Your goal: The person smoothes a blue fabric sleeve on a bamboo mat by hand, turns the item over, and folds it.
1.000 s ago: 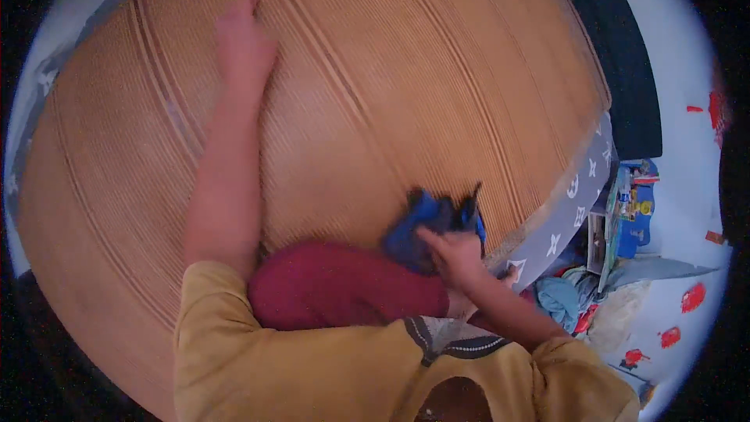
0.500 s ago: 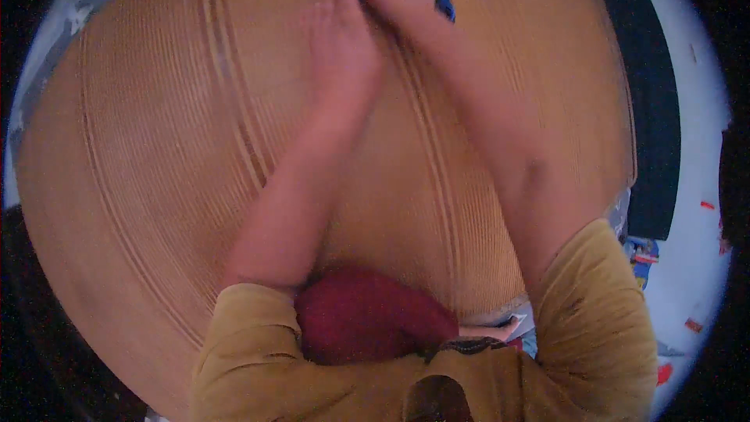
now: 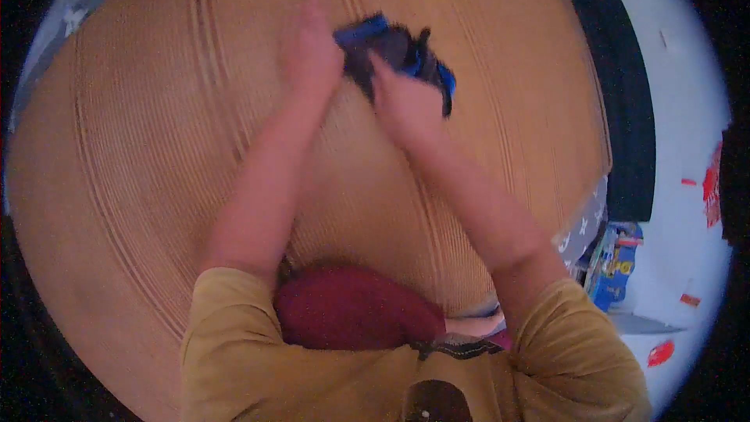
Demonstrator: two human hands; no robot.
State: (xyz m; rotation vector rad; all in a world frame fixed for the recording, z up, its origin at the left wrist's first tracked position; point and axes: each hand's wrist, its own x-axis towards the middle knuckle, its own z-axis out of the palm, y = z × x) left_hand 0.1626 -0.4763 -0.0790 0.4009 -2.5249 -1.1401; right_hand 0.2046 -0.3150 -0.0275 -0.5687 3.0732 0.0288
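A crumpled black and blue item [image 3: 393, 48], which looks like soft fabric with strap-like pieces, is above the brown striped mat [image 3: 156, 109] in the upper middle. My right hand [image 3: 408, 105] grips its near side, the thumb lying across the dark part. Just left of it, my left hand [image 3: 310, 51] has its fingers stretched out and away from me, blurred by motion. It holds nothing that I can see, and whether it touches the item's left edge is unclear. The item's exact kind cannot be made out.
Beneath my arms is my dark red clothed leg [image 3: 355, 309]. A long black panel [image 3: 617, 94] runs along the mat's right side. Beyond it are a white wall [image 3: 680, 148] with red marks and a blue printed package [image 3: 617, 273].
Both hands are apart now, the left shifted a little left. My right hand has come nearer to me with the black and blue item, which now shows whole.
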